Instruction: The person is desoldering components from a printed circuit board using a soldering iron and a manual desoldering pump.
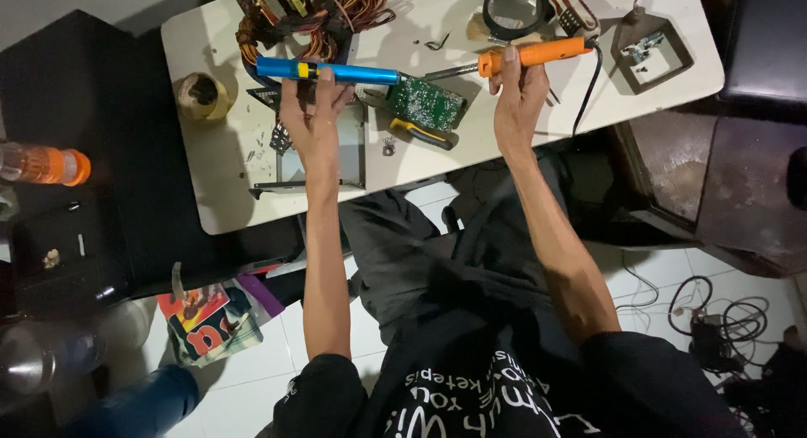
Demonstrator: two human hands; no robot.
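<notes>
A: What do the 2 hands hold?

B: Left hand (313,110) fingers wrap a blue desoldering pump (328,71); right hand (517,89) fingers grip an orange soldering iron (525,56), both above the green circuit board (425,102) on the counter (227,169).

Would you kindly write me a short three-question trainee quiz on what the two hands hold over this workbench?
1. True or false: the left hand holds the blue desoldering pump.
2. Which tool does the right hand grip? A) orange-handled soldering iron B) pliers C) brush
3. What lies on the table between the two tools' tips?

Key: 1 true; 2 A; 3 the green circuit board.
</notes>
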